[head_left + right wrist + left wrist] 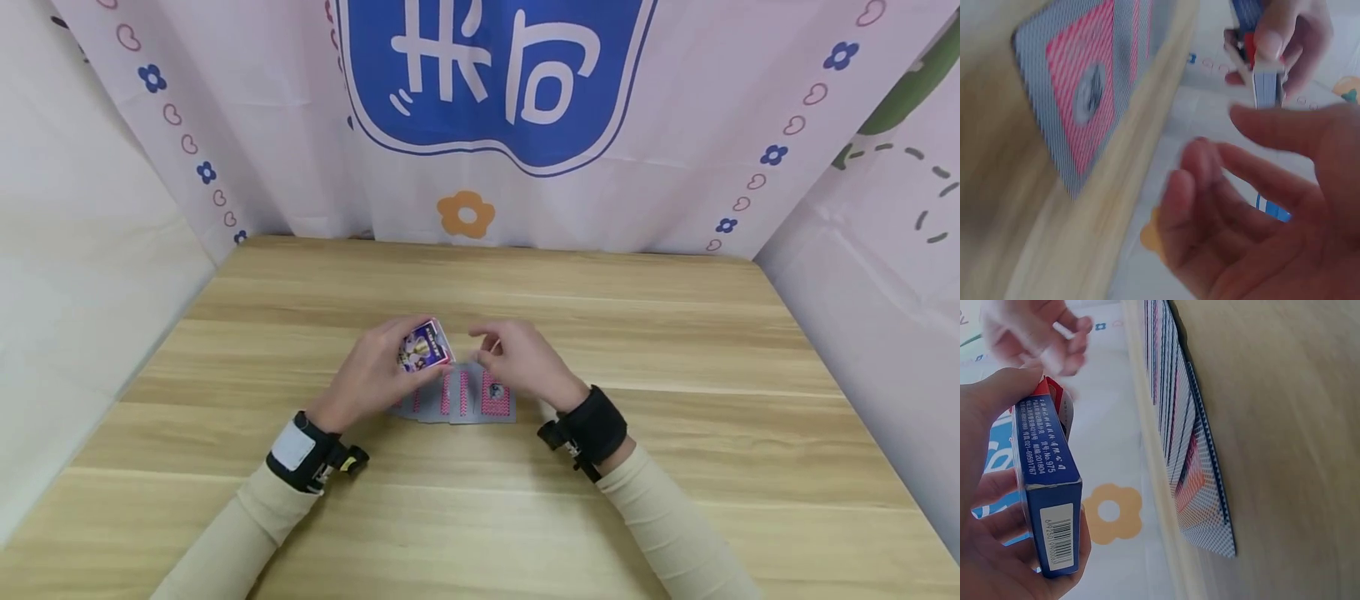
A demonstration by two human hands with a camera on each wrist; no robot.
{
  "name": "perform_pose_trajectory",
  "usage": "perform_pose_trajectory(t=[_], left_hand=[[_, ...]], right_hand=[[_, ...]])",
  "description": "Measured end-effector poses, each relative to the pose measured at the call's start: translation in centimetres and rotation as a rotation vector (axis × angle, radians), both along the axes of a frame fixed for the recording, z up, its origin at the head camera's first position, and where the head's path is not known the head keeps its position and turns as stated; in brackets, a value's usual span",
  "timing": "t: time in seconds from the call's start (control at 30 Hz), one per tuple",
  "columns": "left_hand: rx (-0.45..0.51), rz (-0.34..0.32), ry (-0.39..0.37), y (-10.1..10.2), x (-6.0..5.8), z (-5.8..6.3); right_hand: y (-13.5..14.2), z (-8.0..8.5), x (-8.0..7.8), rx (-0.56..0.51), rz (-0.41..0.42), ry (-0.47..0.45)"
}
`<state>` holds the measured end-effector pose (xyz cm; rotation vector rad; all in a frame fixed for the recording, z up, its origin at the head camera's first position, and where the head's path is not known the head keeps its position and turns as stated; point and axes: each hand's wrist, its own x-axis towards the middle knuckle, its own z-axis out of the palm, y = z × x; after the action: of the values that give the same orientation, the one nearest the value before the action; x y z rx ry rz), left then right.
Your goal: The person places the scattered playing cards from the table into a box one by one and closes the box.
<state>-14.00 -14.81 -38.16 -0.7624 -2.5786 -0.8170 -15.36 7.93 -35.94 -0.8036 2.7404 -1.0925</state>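
My left hand [369,371] grips a playing card box [423,347], thumb on one edge and fingers round the other. Its blue side with a barcode [1057,534] faces the left wrist view. The box's flap end points towards my right hand, and a pale card-like surface shows at its mouth [1265,87]. Just right of the box, my right hand [525,358] hovers with loosely bent fingers and nothing between them. Below both hands, an overlapping row of playing cards [495,396] lies on the table, pink-and-grey backs up. The left hand hides part of the row.
The wooden table [480,517] reaches back to a white cloth backdrop [660,200] with a blue emblem and an orange flower. White cloth [90,275] hangs at the left side, and more cloth [885,275] hangs at the right.
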Motion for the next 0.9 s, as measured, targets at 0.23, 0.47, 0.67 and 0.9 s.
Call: perform_pose_trajectory(t=[0.23,0.47,0.67,0.9], left_hand=[[-0.012,0.027,-0.032,-0.1,0.1,0.1],[-0.015,0.03,-0.019,0.0,0.0,0.2],[-0.022,0.035,-0.016,0.0,0.0,0.2],[-0.028,0.022,-0.017,0.0,-0.1,0.1]], right_hand=[[1.7,-0.4,-0.8,0.267,0.015,-0.102],[2.4,-1.2,-0.9,0.44,0.002,-0.157],[2.5,-1.2,-1.2,0.407,0.009,-0.182],[2.5,-1.0,-1.4,0.4,0.01,-0.193]])
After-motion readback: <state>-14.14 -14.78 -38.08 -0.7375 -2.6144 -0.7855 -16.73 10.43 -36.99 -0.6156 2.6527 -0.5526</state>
